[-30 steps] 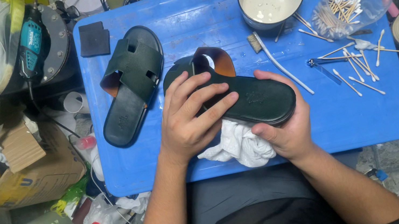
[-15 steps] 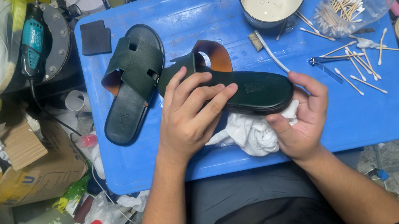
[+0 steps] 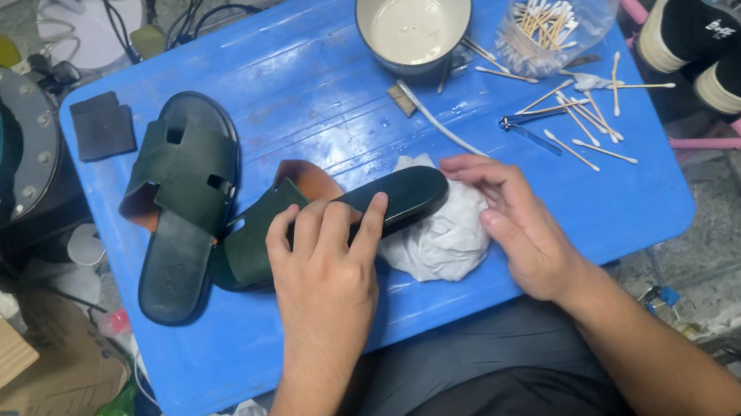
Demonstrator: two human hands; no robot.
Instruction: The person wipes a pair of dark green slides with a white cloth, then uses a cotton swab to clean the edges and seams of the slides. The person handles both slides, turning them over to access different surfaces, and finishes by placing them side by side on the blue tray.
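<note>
Left hand [image 3: 327, 277] clamped on dark green sandal [image 3: 342, 218]; right hand [image 3: 520, 222] spread on white rag [image 3: 442, 236]. Bowl [image 3: 413, 13]: whitish liquid. Clear tub [image 3: 559, 7]: cotton swabs [image 3: 541, 23].

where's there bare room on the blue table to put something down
Bare blue table lies between the black pad and the bowl, and along the right front corner past the right hand. Crowded: cotton swabs at the right, sandals at the centre-left.
</note>
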